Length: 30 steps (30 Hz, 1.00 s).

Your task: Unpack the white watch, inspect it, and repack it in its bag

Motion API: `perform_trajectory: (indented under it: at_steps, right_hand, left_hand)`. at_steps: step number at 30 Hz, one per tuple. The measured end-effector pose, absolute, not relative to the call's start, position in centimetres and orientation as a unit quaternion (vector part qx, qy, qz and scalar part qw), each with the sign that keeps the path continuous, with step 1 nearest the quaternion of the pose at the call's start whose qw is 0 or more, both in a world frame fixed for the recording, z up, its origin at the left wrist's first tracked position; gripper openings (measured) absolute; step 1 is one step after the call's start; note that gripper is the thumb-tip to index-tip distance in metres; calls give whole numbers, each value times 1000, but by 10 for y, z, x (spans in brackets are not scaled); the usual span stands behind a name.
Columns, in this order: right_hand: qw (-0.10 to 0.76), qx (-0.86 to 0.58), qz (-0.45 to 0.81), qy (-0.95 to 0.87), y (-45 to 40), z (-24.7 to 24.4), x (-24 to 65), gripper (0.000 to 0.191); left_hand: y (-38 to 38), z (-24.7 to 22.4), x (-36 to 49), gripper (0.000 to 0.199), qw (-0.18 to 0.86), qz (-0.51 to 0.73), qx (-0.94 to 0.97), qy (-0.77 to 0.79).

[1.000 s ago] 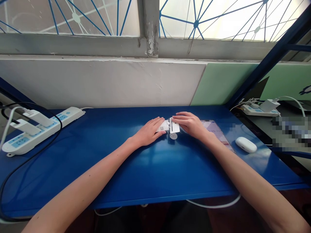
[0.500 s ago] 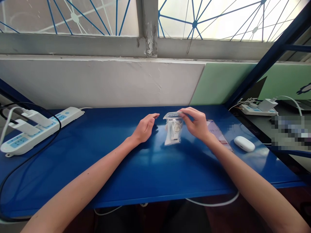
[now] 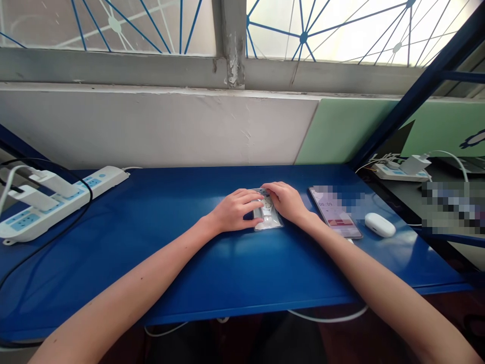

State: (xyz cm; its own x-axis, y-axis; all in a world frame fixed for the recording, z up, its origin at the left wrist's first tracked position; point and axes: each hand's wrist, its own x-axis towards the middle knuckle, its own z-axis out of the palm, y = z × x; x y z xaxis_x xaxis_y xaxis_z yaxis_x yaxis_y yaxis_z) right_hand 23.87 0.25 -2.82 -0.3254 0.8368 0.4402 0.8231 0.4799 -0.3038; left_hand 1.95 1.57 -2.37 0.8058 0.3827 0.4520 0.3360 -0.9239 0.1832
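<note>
A small clear plastic bag [image 3: 269, 221] with a white item inside lies flat on the blue desk [image 3: 242, 273]. My left hand [image 3: 237, 210] rests at its left side, fingers spread and their tips on the plastic. At the bag's upper right edge is my right hand [image 3: 286, 199], its fingers closed together on the top strip; the thumb's grip is partly hidden. Both hands cover parts of the bag, and what the white item is cannot be made out.
To the right lie a phone [image 3: 335, 215] with its screen lit and a white earbud case [image 3: 380, 225]. A power strip [image 3: 94, 184] with white plugs and a black cable [image 3: 71, 228] is on the left. Behind the desk stands a wall [image 3: 170, 129] under windows.
The bag has gone from hanging upright in my right hand to lying on the desk. My left hand has moved right onto it, and my right hand has come down and left.
</note>
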Motion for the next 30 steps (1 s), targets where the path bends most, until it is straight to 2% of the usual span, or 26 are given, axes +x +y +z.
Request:
perform_trajectory:
  at_steps: [9,15,20,25,30]
  right_hand:
    - [234,-505,20,-830,3,-26,249,47]
    - [120,-464,109,-871,-4,-14,255,81]
    - [102,-463,138,-870,-5,-12,257,90]
    - [74,-494,163,-851,-5,-9,260,109]
    - [65,-504,170,-844,-3,-12,260,115]
  left_hand:
    - [20,-22,20,80,107,178,931,300]
    - [23,-25,20,86,106,118,919,361]
    - [23,-23,17,91,105,59,923,364]
    - [26,-20,10,110,106,27,921,373]
    - [30,-20,6,108,99,32,925,366]
